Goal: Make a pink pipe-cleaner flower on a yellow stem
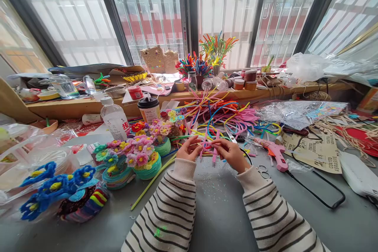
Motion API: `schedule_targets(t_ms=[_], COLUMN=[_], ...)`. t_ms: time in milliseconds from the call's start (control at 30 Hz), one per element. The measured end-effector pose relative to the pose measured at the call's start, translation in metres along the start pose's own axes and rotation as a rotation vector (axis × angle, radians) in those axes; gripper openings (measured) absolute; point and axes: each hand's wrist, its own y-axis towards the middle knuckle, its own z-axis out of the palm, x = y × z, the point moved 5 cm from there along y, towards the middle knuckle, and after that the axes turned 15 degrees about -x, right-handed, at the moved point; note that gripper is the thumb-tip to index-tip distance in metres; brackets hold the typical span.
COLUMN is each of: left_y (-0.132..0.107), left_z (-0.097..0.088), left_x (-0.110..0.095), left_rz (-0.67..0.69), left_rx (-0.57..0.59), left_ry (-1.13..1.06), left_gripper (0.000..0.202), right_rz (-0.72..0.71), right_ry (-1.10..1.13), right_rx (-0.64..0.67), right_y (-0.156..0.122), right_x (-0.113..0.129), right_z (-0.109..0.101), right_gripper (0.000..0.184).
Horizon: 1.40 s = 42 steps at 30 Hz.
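My left hand (189, 149) and my right hand (232, 152) meet over the grey table (221, 212), both in striped sleeves. Their fingers are curled and pinch short pink pipe cleaner pieces (208, 147) held between them. Just beyond lies a tangled heap of coloured pipe cleaners (224, 116). A long yellow-green pipe cleaner (152, 181) lies to the left of my left wrist.
Small pots of pipe-cleaner flowers (141, 157) and blue flowers (56, 189) stand at the left. A water bottle (115, 120) and a lidded cup (149, 108) are behind them. A pink glue gun (273, 151), small scissors (262, 171) and a black cord (321, 197) lie to the right.
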Motion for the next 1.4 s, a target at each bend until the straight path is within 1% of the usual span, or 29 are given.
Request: schedule_targets(t_ms=[100, 267, 467, 567, 667, 833, 967, 1133, 1300, 1333, 1400], left_y=[0.000, -0.002, -0.003, -0.003, -0.002, 0.000, -0.001, -0.001, 0.001, 0.001, 0.002], left_z=[0.000, 0.002, 0.003, 0.002, 0.001, -0.001, -0.001, -0.002, -0.004, -0.005, -0.006], left_x=[-0.001, -0.003, -0.004, -0.004, -0.003, -0.001, -0.001, 0.000, 0.004, 0.005, 0.005], left_rz=[0.010, 0.024, 0.018, 0.015, 0.010, -0.004, 0.011, 0.014, 0.009, 0.011, 0.013], left_rx=[0.008, 0.035, 0.031, 0.025, 0.010, -0.021, -0.042, -0.073, -0.083, -0.087, -0.099], left_ry=[0.013, 0.030, 0.023, 0.020, 0.030, 0.016, 0.021, 0.048, 0.073, 0.081, 0.091], left_gripper=[0.040, 0.036, 0.032, 0.030, 0.027, 0.031, 0.032, 0.031, 0.030, 0.029, 0.028], right_rz=[-0.033, -0.055, -0.135, -0.145, -0.166, -0.236, -0.244, -0.304, -0.332, -0.323, -0.277], right_ry=[-0.068, -0.081, -0.176, -0.201, -0.244, -0.269, -0.265, -0.382, -0.508, -0.504, -0.427], right_rx=[0.011, -0.027, 0.008, 0.023, 0.052, 0.107, 0.111, 0.107, 0.133, 0.138, 0.122], right_y=[-0.001, -0.001, -0.005, -0.005, -0.004, -0.005, -0.006, -0.007, -0.007, -0.008, -0.008], right_x=[0.000, 0.001, 0.011, 0.011, 0.008, 0.007, 0.007, 0.006, 0.004, 0.004, 0.006], right_z=[0.001, 0.001, 0.005, 0.006, 0.008, 0.016, 0.018, 0.020, 0.022, 0.022, 0.021], right_gripper=[0.025, 0.026, 0.023, 0.022, 0.022, 0.021, 0.023, 0.026, 0.019, 0.017, 0.010])
